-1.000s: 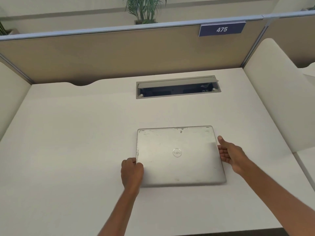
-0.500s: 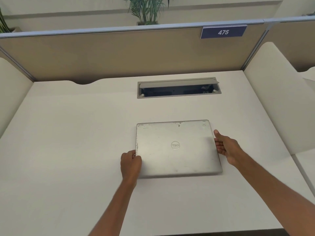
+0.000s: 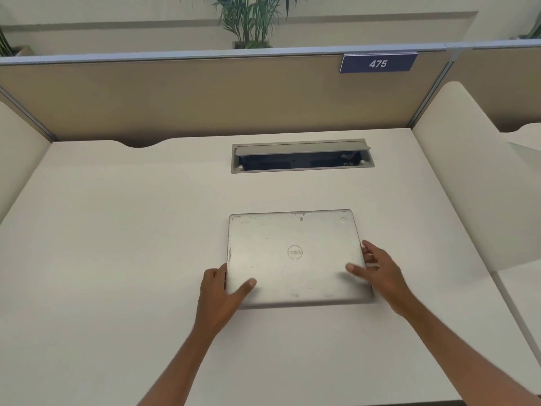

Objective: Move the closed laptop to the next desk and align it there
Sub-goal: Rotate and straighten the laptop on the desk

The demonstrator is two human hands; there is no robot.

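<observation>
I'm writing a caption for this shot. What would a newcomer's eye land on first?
First, the closed silver laptop lying flat in the middle of the pale desk, with the left hand on its near-left corner and the right hand on its right edge, thumbs on the lid. Next, the open cable tray set into the desk behind it, and the blue 475 sign on the partition, upper right.

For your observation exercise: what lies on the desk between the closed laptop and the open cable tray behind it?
Nothing. In the head view, only bare white desk separates the closed laptop from the cable tray.
</observation>
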